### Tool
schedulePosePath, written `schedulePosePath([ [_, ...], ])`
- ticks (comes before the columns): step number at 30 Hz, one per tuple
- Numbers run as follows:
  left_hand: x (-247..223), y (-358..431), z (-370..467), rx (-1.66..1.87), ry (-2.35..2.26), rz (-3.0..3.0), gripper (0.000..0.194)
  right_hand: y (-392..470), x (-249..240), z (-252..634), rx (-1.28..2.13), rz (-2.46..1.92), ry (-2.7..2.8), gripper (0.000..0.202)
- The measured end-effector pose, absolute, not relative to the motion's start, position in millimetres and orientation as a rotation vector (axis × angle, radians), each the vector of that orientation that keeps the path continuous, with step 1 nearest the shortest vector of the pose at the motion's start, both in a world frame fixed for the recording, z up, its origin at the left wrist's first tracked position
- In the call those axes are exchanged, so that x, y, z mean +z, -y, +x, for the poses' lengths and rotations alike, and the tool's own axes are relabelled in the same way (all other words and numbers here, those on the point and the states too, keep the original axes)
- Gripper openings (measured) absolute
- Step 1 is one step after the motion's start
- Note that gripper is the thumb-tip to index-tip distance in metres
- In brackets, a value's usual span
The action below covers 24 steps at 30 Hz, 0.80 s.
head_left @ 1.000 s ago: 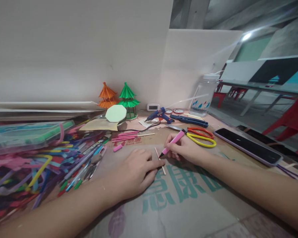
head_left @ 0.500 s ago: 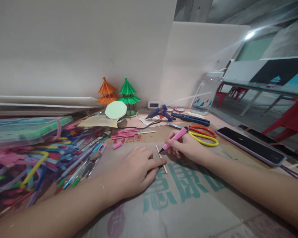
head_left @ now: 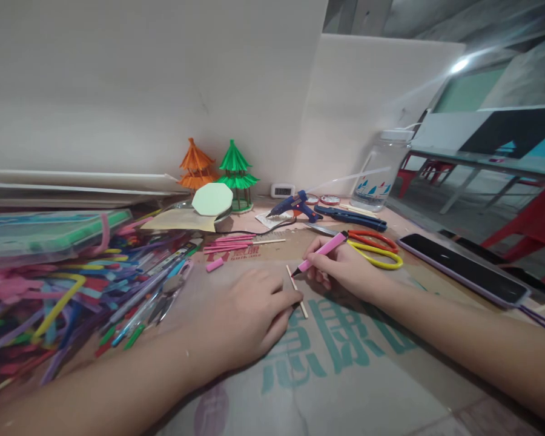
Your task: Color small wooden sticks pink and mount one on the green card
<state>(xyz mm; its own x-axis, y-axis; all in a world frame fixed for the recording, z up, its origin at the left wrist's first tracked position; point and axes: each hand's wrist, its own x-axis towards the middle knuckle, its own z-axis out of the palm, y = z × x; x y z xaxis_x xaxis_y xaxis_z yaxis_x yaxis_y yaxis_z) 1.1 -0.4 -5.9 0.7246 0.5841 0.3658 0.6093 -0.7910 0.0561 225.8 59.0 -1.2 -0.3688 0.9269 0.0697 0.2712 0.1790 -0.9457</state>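
A thin pale stick (head_left: 304, 310) lies on the cardboard sheet (head_left: 345, 393). My left hand (head_left: 258, 306) rests flat beside it, its index finger pressing on the stick's middle and the other fingers loosely bent. In my right hand (head_left: 329, 266) is a pink marker (head_left: 324, 249), its dark tip at the stick's upper part. The pink marker cap (head_left: 215, 264) lies apart to the left. Behind it are several pink sticks (head_left: 229, 243) and one plain stick (head_left: 269, 241).
Pipe cleaners (head_left: 49, 297) and pens (head_left: 140, 303) heap at the left. A glue gun (head_left: 293, 207), scissors (head_left: 375, 254), pliers (head_left: 352, 218) and a bottle (head_left: 376, 175) stand or lie behind; a phone (head_left: 463, 269) is right. Orange (head_left: 196, 166) and green (head_left: 235, 169) paper towers stand at the wall.
The view has shifted slightly. Both hands keep nearly the same places, with the marker tip still at the stick.
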Motion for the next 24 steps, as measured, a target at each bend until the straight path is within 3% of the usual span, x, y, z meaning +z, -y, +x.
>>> schedulePosePath([
  [24,2.2,4.7,-0.2,-0.466,1.087,-2.839,0.029,-63.6,-7.9,230.3,1.236,-1.11,1.773,0.025],
])
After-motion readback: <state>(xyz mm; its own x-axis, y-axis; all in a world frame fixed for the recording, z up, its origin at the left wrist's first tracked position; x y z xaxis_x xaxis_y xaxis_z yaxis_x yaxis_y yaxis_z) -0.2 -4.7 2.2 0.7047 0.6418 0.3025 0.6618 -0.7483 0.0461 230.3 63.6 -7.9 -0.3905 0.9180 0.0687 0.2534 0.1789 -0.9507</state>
